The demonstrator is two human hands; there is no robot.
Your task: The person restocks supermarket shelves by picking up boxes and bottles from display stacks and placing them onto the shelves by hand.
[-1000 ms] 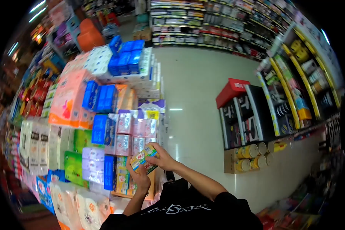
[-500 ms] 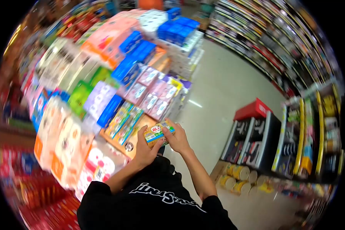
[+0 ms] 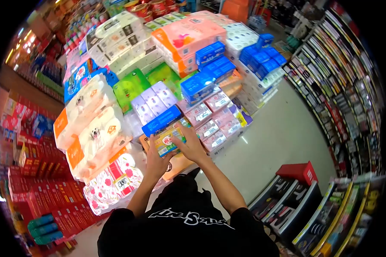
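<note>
A yellow and green tissue pack (image 3: 167, 139) is held between my two hands, above a wooden-coloured box (image 3: 179, 165) at the near edge of the stacked paper goods. My left hand (image 3: 155, 159) grips its left side, and my right hand (image 3: 190, 144) lies over its right side. Just beyond the pack is a blue pack (image 3: 162, 121). Pink tissue packs (image 3: 207, 121) are stacked to the right, and a purple pack (image 3: 153, 101) sits farther back. My hands hide part of what lies beneath the held pack.
White and orange paper rolls (image 3: 99, 128) and a floral pack (image 3: 114, 181) are stacked at the left. Red boxes (image 3: 58, 201) stand farther left. Pale floor (image 3: 283, 128) separates the pile from long shelves (image 3: 330, 98); a black rack (image 3: 287, 203) is at lower right.
The view has turned, so the pile now fills the middle and the racks sit lower right. The held pack, earlier over the pile's edge and floor, is now above the wooden-coloured box beside the blue pack.
</note>
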